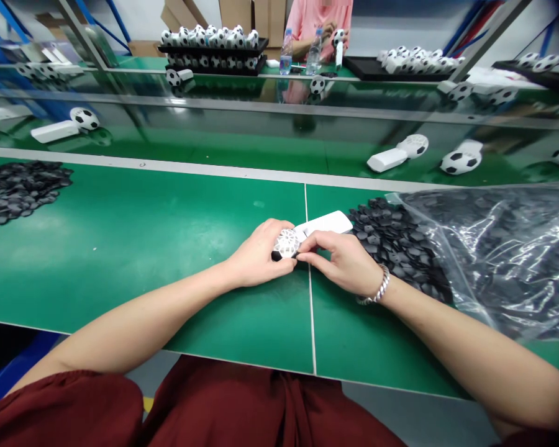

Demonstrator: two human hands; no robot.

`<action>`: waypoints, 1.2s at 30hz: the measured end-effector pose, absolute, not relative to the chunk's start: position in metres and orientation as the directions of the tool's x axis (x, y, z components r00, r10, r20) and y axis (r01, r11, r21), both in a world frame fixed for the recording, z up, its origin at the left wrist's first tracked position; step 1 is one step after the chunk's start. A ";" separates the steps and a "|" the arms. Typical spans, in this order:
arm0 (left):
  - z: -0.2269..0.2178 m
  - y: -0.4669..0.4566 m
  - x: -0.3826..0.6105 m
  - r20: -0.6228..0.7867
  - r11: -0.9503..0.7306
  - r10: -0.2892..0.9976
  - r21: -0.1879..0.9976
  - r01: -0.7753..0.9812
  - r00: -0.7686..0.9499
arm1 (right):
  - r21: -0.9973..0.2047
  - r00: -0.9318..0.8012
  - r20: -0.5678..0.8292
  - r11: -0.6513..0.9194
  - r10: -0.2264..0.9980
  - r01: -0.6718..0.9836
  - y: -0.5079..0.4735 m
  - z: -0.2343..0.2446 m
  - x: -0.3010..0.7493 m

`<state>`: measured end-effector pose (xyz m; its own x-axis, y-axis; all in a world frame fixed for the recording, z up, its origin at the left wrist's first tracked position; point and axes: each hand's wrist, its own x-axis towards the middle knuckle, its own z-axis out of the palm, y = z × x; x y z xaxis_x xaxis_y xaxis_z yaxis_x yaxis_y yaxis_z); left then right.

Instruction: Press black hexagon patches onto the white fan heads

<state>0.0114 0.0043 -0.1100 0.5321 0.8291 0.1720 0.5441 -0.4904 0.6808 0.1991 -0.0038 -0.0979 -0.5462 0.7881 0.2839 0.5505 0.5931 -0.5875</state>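
My left hand (pixel 264 253) is closed round the ball end of a white soccer-ball fan (pixel 287 243), whose round face has an openwork grille turned up. Its flat white handle (pixel 328 223) points away to the right, over the green table. With thumb and forefinger pinched, my right hand (pixel 342 259) presses a small black piece against the ball's lower right side; the fingertips hide most of that piece. A heap of loose black pieces (pixel 395 242) lies just to the right of this hand.
A clear plastic bag (pixel 517 261) of black pieces covers the table's right side. Another black heap (pixel 21 189) lies far left. Beyond the pale rail (pixel 205 169), several ball-headed items (pixel 391 155) rest on the green belt. Across it, a person (pixel 319 31) handles one beside loaded black trays (pixel 214 51).
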 end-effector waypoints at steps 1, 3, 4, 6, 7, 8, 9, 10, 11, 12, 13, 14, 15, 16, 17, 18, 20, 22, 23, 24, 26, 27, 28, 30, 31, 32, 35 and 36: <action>-0.110 0.005 0.010 0.171 -0.494 0.825 0.680 0.542 0.539 | -0.595 -0.542 0.281 0.587 0.792 0.549 -0.004 -0.098 0.199; -0.110 0.007 0.009 0.167 -0.507 0.813 0.674 0.537 0.558 | -0.609 -0.535 0.276 0.576 0.799 0.546 -0.004 -0.099 0.199; -0.110 0.007 0.008 0.165 -0.514 0.806 0.670 0.535 0.568 | -0.614 -0.532 0.274 0.572 0.801 0.545 -0.004 -0.099 0.200; -0.109 0.008 0.008 0.163 -0.521 0.800 0.664 0.535 0.577 | -0.620 -0.530 0.272 0.567 0.803 0.542 -0.004 -0.100 0.200; -0.109 0.008 0.008 0.163 -0.522 0.801 0.662 0.538 0.576 | -0.622 -0.529 0.274 0.568 0.803 0.540 -0.004 -0.100 0.200; -0.109 0.008 0.008 0.166 -0.521 0.804 0.660 0.541 0.572 | -0.622 -0.529 0.276 0.569 0.802 0.538 -0.004 -0.100 0.200; -0.109 0.008 0.008 0.170 -0.521 0.807 0.657 0.545 0.566 | -0.622 -0.530 0.278 0.571 0.801 0.537 -0.004 -0.100 0.200; -0.109 0.008 0.009 0.174 -0.521 0.809 0.654 0.548 0.561 | -0.621 -0.531 0.279 0.572 0.800 0.535 -0.004 -0.100 0.200; -0.109 0.008 0.009 0.178 -0.522 0.810 0.652 0.550 0.559 | -0.621 -0.532 0.280 0.574 0.799 0.534 -0.004 -0.100 0.199; -0.109 0.008 0.010 0.182 -0.524 0.810 0.651 0.549 0.558 | -0.620 -0.533 0.281 0.574 0.798 0.534 -0.004 -0.100 0.199; -0.110 0.008 0.010 0.186 -0.527 0.808 0.651 0.546 0.558 | -0.619 -0.532 0.281 0.575 0.799 0.535 -0.004 -0.099 0.199; -0.110 0.008 0.011 0.189 -0.530 0.807 0.652 0.543 0.560 | -0.617 -0.531 0.283 0.576 0.799 0.537 -0.004 -0.099 0.199; -0.111 0.008 0.011 0.193 -0.532 0.805 0.653 0.539 0.561 | -0.613 -0.529 0.285 0.576 0.799 0.540 -0.004 -0.099 0.199; -0.111 0.008 0.012 0.197 -0.534 0.804 0.654 0.535 0.561 | -0.609 -0.527 0.288 0.577 0.800 0.544 -0.004 -0.099 0.198; -0.111 0.008 0.012 0.200 -0.535 0.804 0.656 0.533 0.560 | -0.605 -0.525 0.289 0.578 0.800 0.548 -0.005 -0.099 0.198; -0.111 0.008 0.012 0.202 -0.534 0.806 0.656 0.534 0.557 | -0.600 -0.524 0.291 0.579 0.801 0.552 -0.005 -0.099 0.198; -0.111 0.007 0.013 0.204 -0.532 0.809 0.655 0.537 0.552 | -0.593 -0.522 0.295 0.582 0.800 0.557 -0.006 -0.099 0.198; -0.110 0.007 0.013 0.202 -0.528 0.812 0.652 0.544 0.547 | -0.588 -0.521 0.298 0.584 0.800 0.560 -0.006 -0.099 0.197; -0.110 0.007 0.013 0.201 -0.527 0.813 0.652 0.545 0.546 | -0.586 -0.519 0.297 0.582 0.801 0.564 -0.007 -0.099 0.197; -0.110 0.007 0.012 0.202 -0.527 0.814 0.651 0.546 0.545 | -0.584 -0.518 0.294 0.580 0.803 0.569 -0.007 -0.098 0.197; -0.111 0.007 0.012 0.207 -0.528 0.815 0.649 0.547 0.542 | -0.584 -0.513 0.285 0.571 0.810 0.577 -0.007 -0.098 0.197; -0.111 0.007 0.012 0.208 -0.530 0.814 0.648 0.547 0.542 | -0.584 -0.509 0.281 0.566 0.814 0.582 -0.006 -0.098 0.197; -0.112 0.007 0.011 0.209 -0.532 0.813 0.647 0.546 0.544 | -0.583 -0.505 0.276 0.561 0.817 0.588 -0.005 -0.098 0.197; -0.112 0.007 0.011 0.211 -0.537 0.810 0.642 0.547 0.547 | -0.573 -0.497 0.287 0.562 0.819 0.596 -0.002 -0.100 0.198; -0.112 0.008 0.011 0.213 -0.539 0.809 0.641 0.547 0.548 | -0.561 -0.498 0.305 0.575 0.812 0.596 0.000 -0.101 0.199; -0.112 0.008 0.011 0.214 -0.541 0.808 0.639 0.547 0.550 | -0.542 -0.503 0.328 0.595 0.800 0.593 0.003 -0.103 0.201; -0.112 0.010 0.011 0.208 -0.547 0.800 0.638 0.541 0.563 | -0.468 -0.532 0.392 0.661 0.751 0.587 0.011 -0.109 0.205; -0.111 0.011 0.011 0.203 -0.550 0.794 0.639 0.537 0.573 | -0.448 -0.535 0.396 0.666 0.746 0.597 0.013 -0.111 0.206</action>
